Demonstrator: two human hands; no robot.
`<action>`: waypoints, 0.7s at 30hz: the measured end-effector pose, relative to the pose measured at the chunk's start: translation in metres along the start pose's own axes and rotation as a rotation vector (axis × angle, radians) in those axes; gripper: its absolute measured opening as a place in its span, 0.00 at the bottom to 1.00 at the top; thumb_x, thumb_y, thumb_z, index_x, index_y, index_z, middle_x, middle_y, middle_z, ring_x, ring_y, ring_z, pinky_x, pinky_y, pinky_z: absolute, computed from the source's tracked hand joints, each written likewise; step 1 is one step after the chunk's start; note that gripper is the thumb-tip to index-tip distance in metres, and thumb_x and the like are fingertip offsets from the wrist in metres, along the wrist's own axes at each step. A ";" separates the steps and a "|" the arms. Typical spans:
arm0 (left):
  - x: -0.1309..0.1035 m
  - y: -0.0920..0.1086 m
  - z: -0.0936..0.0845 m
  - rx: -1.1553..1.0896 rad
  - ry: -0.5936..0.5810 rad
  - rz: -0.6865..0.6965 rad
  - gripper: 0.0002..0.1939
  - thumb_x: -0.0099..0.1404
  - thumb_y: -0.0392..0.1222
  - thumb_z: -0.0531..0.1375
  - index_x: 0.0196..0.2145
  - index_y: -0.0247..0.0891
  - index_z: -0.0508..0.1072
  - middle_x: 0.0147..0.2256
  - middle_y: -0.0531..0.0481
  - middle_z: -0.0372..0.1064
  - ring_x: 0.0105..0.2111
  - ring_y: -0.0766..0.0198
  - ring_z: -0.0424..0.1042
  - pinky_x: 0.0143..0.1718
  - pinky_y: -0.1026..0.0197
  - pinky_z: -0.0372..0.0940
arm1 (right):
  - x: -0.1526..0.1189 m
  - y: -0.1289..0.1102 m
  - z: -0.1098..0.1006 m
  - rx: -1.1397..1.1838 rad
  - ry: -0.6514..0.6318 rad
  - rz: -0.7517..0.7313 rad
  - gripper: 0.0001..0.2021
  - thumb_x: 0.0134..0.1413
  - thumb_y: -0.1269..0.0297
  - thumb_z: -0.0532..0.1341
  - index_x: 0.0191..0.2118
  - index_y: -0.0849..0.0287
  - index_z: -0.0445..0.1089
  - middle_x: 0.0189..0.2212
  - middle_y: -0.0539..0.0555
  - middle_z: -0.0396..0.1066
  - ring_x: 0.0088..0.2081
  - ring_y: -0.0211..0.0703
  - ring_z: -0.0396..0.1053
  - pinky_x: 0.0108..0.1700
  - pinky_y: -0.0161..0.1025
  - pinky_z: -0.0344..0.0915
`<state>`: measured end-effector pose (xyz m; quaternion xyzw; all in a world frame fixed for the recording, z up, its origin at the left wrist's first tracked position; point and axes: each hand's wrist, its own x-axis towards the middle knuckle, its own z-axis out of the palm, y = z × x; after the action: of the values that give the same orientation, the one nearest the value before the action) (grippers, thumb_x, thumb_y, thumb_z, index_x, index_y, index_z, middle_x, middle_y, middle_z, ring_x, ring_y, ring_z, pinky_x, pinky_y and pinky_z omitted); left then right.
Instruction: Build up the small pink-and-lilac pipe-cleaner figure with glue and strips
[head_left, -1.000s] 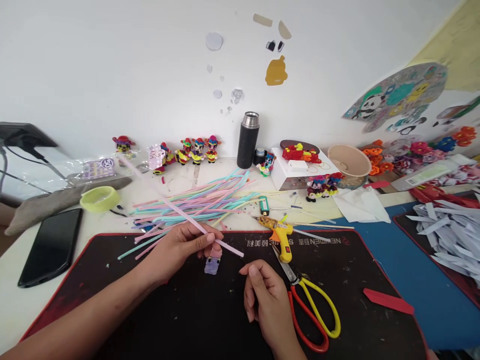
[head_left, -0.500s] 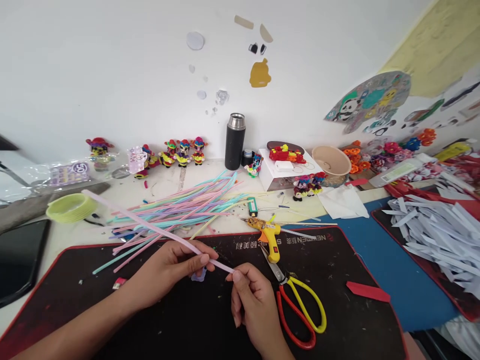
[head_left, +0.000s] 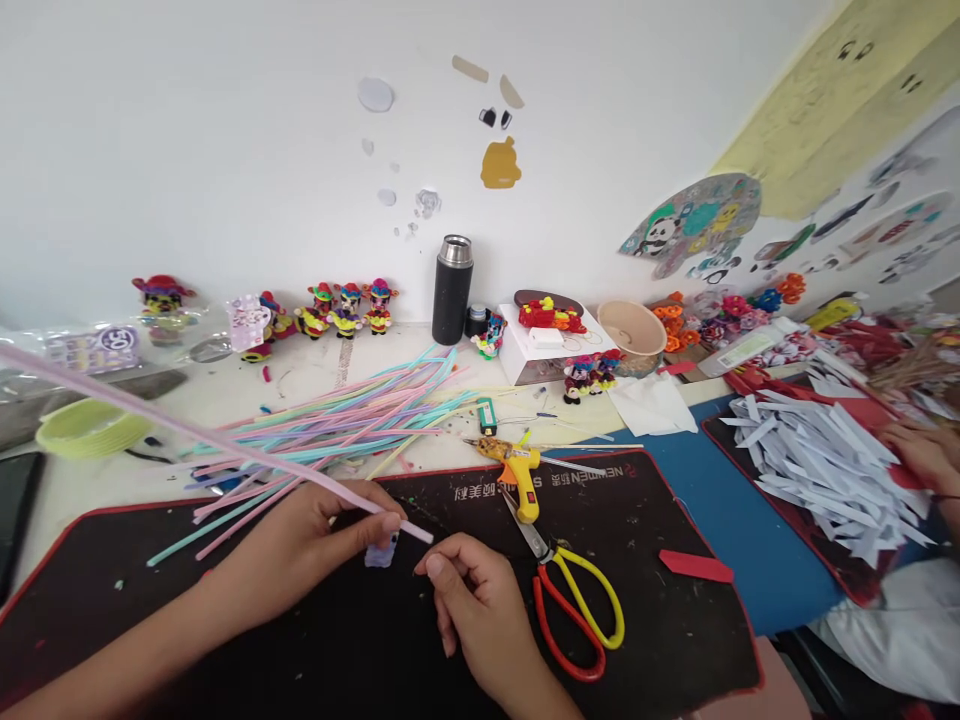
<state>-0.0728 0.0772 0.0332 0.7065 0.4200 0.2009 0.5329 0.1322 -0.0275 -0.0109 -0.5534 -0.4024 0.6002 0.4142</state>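
My left hand (head_left: 321,542) is clamped on the pale pink strip (head_left: 232,446), slanting mid-left to lower centre; pinching near its end should steady it. Right hand (head_left: 480,612) curls just beside; grip closed? Can't tell.

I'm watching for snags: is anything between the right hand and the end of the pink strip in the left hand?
Nothing visible: only the black mat shows between the right hand and the pink strip. The scissors lie off to the side.
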 end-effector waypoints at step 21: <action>0.006 -0.003 -0.032 0.005 0.090 -0.062 0.21 0.66 0.62 0.62 0.31 0.41 0.81 0.30 0.51 0.75 0.32 0.58 0.70 0.34 0.65 0.63 | -0.057 -0.038 -0.124 -1.194 0.155 0.066 0.23 0.59 0.63 0.66 0.60 0.52 0.74 0.47 0.58 0.80 0.44 0.55 0.78 0.43 0.42 0.68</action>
<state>-0.0940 0.1006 0.0409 0.6847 0.4657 0.2150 0.5179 0.2603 -0.0653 0.0353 -0.7448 -0.6209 0.2409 0.0412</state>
